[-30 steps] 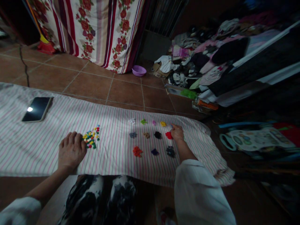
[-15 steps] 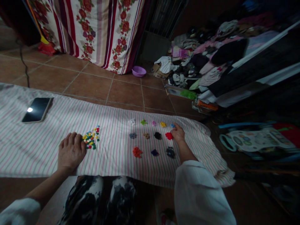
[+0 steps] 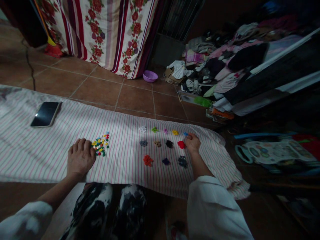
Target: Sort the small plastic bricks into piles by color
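My left hand [image 3: 81, 156] rests palm down on the striped cloth [image 3: 120, 166], its fingers lying flat. Touching or just beside its fingertips is a mixed scatter of tiny coloured pieces [image 3: 101, 143] in yellow, green, red, white and blue. Over at the right, my right hand [image 3: 193, 143] has thumb and fingertips drawn together by the small blue pile [image 3: 185, 134]; anything between them is too small to make out. The red pile [image 3: 181, 144] lies right by its thumb. Other single-colour piles stand in rows, among them yellow [image 3: 175, 132], black [image 3: 169, 144] and orange [image 3: 148, 160].
A phone [image 3: 45, 114] lies on the cloth at the far left. On the tiled floor beyond are a purple basin [image 3: 150, 76], a red broom [image 3: 53, 50] and a floral curtain [image 3: 110, 36]. Clothes [image 3: 220, 63] are heaped at the back right.
The whole view has shifted slightly, so the cloth's left part appears a little further right and higher. Both hands keep about the same places, the right one still at the blue pile.
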Tool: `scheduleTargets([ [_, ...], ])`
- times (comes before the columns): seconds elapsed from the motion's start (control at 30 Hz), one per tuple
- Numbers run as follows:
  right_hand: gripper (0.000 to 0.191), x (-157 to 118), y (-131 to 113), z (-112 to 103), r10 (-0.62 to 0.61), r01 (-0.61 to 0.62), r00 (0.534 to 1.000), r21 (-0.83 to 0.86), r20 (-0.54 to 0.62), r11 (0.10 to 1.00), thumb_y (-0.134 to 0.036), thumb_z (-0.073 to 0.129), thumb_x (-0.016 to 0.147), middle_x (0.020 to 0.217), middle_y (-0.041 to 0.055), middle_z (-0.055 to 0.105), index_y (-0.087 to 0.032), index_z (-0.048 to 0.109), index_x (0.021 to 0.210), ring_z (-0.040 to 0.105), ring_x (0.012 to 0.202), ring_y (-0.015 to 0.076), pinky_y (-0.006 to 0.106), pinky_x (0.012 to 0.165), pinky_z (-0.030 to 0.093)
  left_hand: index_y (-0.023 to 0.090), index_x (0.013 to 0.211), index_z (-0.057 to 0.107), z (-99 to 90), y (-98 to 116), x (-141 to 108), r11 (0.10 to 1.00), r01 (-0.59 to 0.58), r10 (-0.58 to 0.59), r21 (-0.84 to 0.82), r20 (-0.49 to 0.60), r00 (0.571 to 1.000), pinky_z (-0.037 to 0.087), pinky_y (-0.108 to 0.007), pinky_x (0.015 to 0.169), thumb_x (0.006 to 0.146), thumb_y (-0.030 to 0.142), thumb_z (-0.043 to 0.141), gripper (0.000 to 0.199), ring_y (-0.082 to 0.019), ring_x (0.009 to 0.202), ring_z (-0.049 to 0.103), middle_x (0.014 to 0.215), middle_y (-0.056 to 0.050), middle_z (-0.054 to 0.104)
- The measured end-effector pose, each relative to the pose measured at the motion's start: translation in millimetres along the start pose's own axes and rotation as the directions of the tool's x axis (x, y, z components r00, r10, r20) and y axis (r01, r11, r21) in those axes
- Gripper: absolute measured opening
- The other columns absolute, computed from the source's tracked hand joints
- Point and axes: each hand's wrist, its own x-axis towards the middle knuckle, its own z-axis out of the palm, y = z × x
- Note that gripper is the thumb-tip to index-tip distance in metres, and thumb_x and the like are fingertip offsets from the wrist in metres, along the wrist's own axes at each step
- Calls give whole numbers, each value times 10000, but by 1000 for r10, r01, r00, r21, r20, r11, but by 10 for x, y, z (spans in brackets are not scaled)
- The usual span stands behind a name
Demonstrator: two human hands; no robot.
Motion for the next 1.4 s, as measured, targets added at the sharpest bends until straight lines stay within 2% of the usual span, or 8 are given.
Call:
scheduleTargets([
  [0.23,410,-257,-185,-45,-131,131,991,7,13,991,-207,438,751,974,147,715,-141,766,986,644,1012,274,414,981,490,98,1164,616,20,-5,-4,1000,-13,13,12,-25,1000,390,-526,1073,939,332,348,421,-381,1352,481,1348,-229,598],
  [0.53,358,-721,-434,89,-330,326,944,115,23,938,-258,437,806,1008,126,732,-180,762,935,644,1020,263,417,975,514,105,1141,617,-16,4,1,1000,-16,16,5,-19,1000,392,-521,1058,942,330,337,410,-373,1331,490,1324,-226,600],
  [0.63,363,-896,-539,128,-434,426,901,164,12,890,-260,415,852,1022,127,730,-184,754,955,656,1014,250,412,981,524,93,1161,618,-7,-5,1,999,-10,10,-37,-7,1000,379,-549,1081,933,324,363,414,-388,1359,470,1344,-245,587],
  [0.73,371,-1094,-665,169,-558,547,830,229,-20,805,-260,395,900,1033,133,725,-178,745,993,664,1009,241,407,972,536,92,1184,616,3,-12,-6,997,-16,14,-69,-19,1000,364,-568,1099,920,316,396,411,-397,1383,447,1357,-251,576],
  [0.83,351,-1321,-806,216,-635,613,772,291,-25,735,-238,407,923,1037,123,721,-190,740,1023,668,1006,234,405,964,546,96,1184,611,-2,-8,-13,999,-16,15,-47,-18,1000,367,-569,1094,931,321,374,414,-401,1374,455,1357,-246,577],
  [1.0,350,-1735,-1057,286,-665,597,745,399,45,696,-175,430,923,1086,113,715,-204,732,1098,660,1062,233,414,1006,536,92,1148,606,-30,6,-13,1000,-29,29,-6,-9,1000,380,-544,1078,953,336,324,420,-404,1351,478,1330,-243,589],
  [1.2,375,-2221,-1356,423,-705,572,689,470,171,673,-123,414,931,1105,101,722,-206,725,1121,667,1082,220,402,1030,531,98,1159,604,-39,1,-13,998,-32,31,-49,-24,999,379,-591,1069,949,333,328,419,-430,1368,463,1339,-270,584],
  [1.4,343,-2626,-1586,520,-714,545,605,469,354,695,-124,465,960,1176,82,718,-207,708,1186,669,1096,198,322,989,536,122,1177,591,-34,-11,-22,997,-37,35,-63,-32,999,375,-607,1073,953,346,327,412,-427,1396,442,1380,-262,561],
])
